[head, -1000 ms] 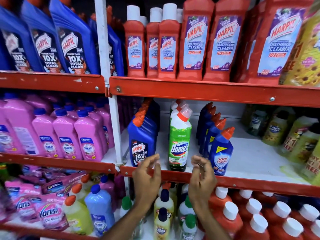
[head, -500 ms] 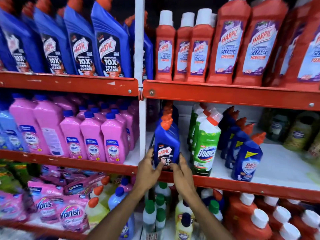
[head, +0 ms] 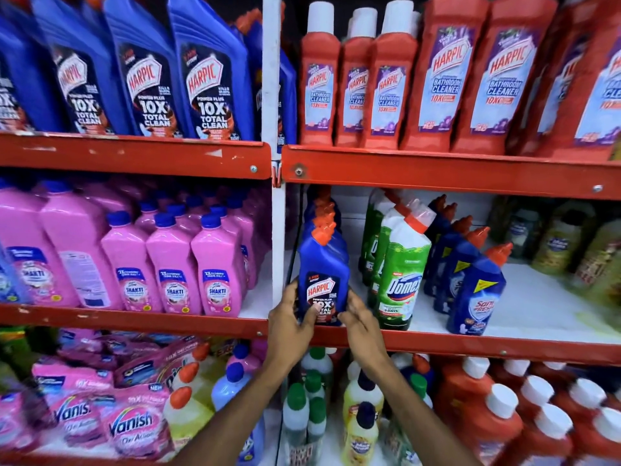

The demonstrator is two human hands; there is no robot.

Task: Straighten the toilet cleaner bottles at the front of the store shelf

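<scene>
My fingertips hide the Harpic bottle base; left hand and right hand clasp it at the shelf front edge

A blue toilet cleaner bottle with an orange cap stands upright at the shelf's front edge, beside a green bottle and another blue bottle.

Red metal shelf rails on a white upright post, white shelf boards behind.
</scene>
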